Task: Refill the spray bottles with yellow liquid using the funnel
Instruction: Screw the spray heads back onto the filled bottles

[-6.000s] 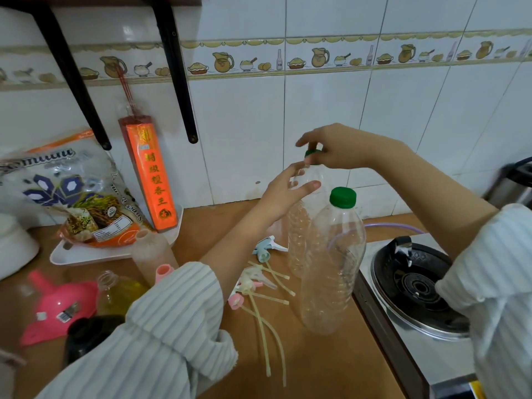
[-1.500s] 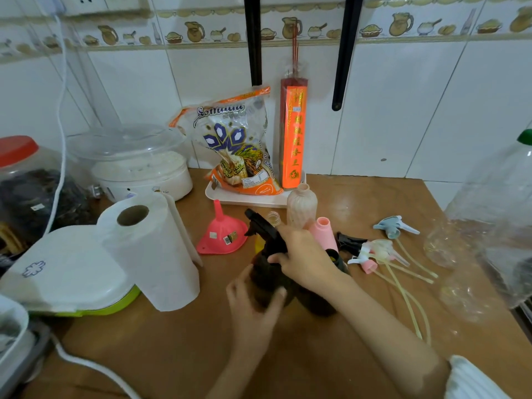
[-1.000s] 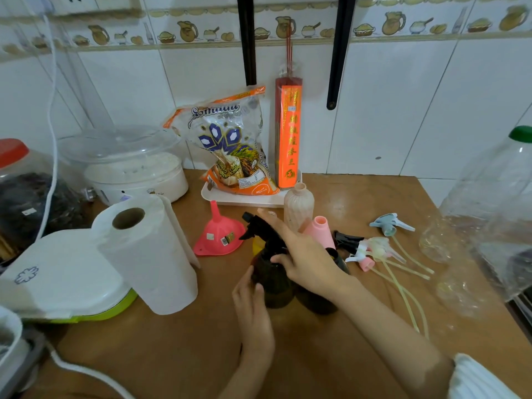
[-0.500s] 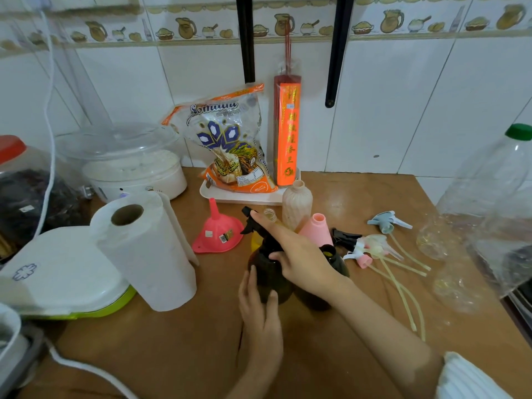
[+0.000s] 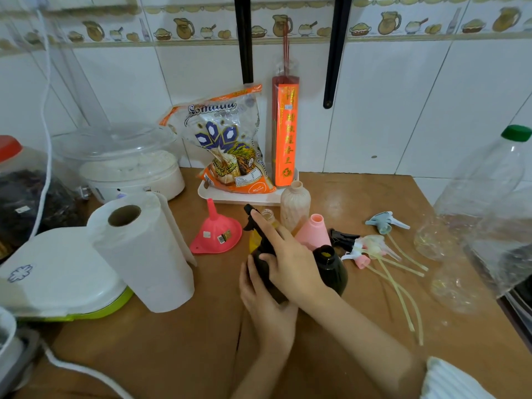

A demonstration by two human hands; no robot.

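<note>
A dark spray bottle (image 5: 260, 262) with a black trigger head stands at the counter's middle. My left hand (image 5: 266, 303) holds its body from the near side; my right hand (image 5: 289, 259) grips its neck and head from the right. A second dark bottle (image 5: 331, 267) stands open just to the right. Behind are a pink bottle (image 5: 312, 230), a beige bottle (image 5: 295, 207) and a small bottle of yellow liquid (image 5: 267, 218). The pink funnel (image 5: 216, 234) lies mouth-down to the left. Loose trigger heads with tubes (image 5: 371, 249) lie to the right.
A paper towel roll (image 5: 141, 251) stands left of the funnel, beside a white lidded box (image 5: 54, 272). Large clear plastic bottles (image 5: 489, 214) with green caps crowd the right edge. A rice bag (image 5: 227, 148) and an orange incense pack (image 5: 285, 131) stand on a white tray at the wall.
My left hand has closed in round the dark bottle's body. My right hand has slid down onto its neck and head. The bottle stays in place.
</note>
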